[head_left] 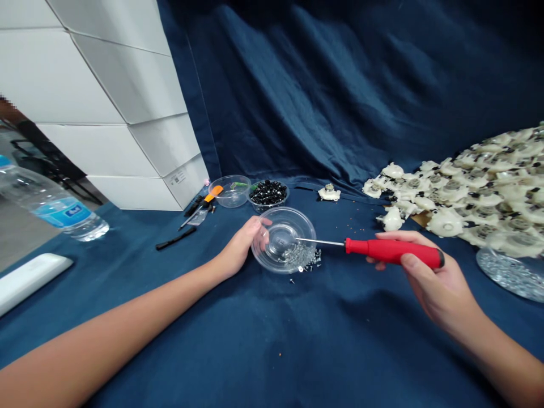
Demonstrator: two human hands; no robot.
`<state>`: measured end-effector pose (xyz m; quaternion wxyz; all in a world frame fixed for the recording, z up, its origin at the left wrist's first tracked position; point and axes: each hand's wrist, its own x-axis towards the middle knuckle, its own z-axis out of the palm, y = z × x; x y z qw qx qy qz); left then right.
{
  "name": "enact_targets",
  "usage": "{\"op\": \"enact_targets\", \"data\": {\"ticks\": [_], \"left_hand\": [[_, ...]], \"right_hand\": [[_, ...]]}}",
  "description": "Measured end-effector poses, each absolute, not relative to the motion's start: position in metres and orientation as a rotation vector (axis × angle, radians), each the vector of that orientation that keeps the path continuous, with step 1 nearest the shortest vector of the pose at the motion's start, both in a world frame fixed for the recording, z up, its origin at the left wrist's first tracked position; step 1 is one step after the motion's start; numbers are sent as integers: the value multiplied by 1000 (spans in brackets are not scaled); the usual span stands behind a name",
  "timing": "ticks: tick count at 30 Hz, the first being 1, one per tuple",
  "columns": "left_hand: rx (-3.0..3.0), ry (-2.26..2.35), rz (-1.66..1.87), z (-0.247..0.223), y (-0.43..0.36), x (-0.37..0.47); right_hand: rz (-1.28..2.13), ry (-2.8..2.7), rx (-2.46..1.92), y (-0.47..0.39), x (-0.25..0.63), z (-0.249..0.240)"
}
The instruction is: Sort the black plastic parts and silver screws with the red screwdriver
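My left hand grips the left rim of a round clear plastic bowl, tilted toward the right. Small silver screws lie at the bowl's lower right edge, some on the blue cloth just outside it; whether others are inside or seen through the plastic I cannot tell. In my right hand is a red-handled screwdriver, held level with its shaft pointing left and its tip over the bowl. My right fingers are wrapped round the handle.
Behind the bowl stand a tub of black parts and a clear container. Many cream plastic parts are piled at right, above a dish of metal pieces. White boxes and a water bottle stand at left.
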<state>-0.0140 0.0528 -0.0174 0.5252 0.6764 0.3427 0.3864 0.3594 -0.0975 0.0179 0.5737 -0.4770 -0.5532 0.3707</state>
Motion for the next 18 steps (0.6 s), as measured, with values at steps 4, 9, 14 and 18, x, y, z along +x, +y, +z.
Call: {"op": "enact_targets", "data": {"ticks": [4,9,14,18], "left_hand": [[1614,814,924,-20,55,-15],[1596,816,933,-25,60,-16],[1583,811,937,-25,60,-16],[1574,808,941,-24,59,-15]], "right_hand": [[935,-1236,-1083,-97,356,23],[1092,-1222,-1010,-102,350,31],[1028,-1284,-1159,-108,342,33],[999,-1397,-1205,-107,343,31]]}}
